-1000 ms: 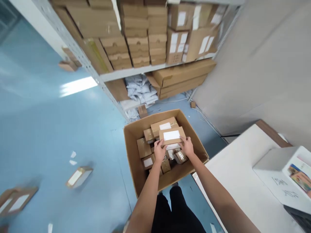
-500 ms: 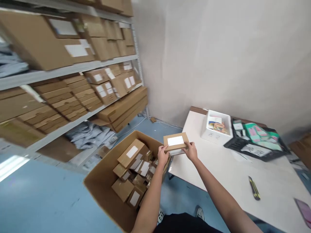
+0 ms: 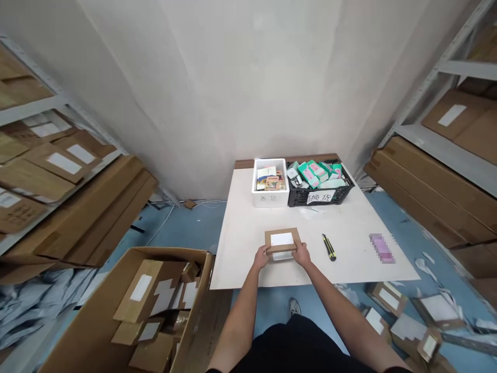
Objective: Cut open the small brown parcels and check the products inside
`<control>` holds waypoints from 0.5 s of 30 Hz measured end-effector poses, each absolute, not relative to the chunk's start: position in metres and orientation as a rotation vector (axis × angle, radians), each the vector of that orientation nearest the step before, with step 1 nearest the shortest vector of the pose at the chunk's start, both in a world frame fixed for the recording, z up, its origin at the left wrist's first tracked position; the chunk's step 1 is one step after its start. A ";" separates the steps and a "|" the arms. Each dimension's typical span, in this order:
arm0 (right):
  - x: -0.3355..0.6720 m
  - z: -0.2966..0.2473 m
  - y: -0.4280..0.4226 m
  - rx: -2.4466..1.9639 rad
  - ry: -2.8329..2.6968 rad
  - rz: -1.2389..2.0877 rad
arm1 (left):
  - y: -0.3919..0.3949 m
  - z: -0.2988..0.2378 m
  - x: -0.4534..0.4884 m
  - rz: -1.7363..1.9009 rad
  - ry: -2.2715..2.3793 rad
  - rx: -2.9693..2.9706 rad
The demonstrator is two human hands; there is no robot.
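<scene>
A small brown cardboard box (image 3: 276,248) with a white label on its top is held over the front part of the white table (image 3: 240,228). My left hand (image 3: 261,257) grips its near left corner, fingers closed round the edge. At the near right corner my right hand (image 3: 302,254) is closed on the same box. Something white shows below the box's near edge; whether it is a label or a separate thing, I cannot tell. Right of my right hand lies a yellow and black utility knife (image 3: 329,247).
A white bin (image 3: 271,199) of small packets and a black crate (image 3: 306,198) of green and pink boxes stand at the table's back. A large carton (image 3: 205,259) of parcels stands at left. Several parcels (image 3: 388,299) lie on the floor at right. Shelves flank both sides.
My view has turned right, from the shelves and the carton to the table. Both hands have carried the cardboard box from the carton's edge to over the table, keeping their grip.
</scene>
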State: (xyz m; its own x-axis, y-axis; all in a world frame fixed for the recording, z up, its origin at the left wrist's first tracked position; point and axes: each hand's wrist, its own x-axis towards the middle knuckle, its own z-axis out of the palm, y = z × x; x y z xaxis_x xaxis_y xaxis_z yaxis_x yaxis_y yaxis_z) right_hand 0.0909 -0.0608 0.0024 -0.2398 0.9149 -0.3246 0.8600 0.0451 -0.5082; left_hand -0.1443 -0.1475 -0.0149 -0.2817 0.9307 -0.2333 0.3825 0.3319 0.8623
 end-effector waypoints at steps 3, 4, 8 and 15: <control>0.128 -0.024 -0.067 -1.867 -2.331 1.115 | -0.152 -0.031 -0.108 0.840 1.830 1.130; 0.135 -0.027 -0.069 -1.833 -2.359 1.123 | -0.153 -0.033 -0.099 0.836 1.863 1.101; 0.139 -0.019 -0.064 -1.829 -2.348 1.110 | -0.140 -0.025 -0.088 0.850 1.985 1.001; 0.129 0.012 -0.022 -1.789 -2.059 1.184 | -0.060 0.049 -0.122 1.156 1.868 1.082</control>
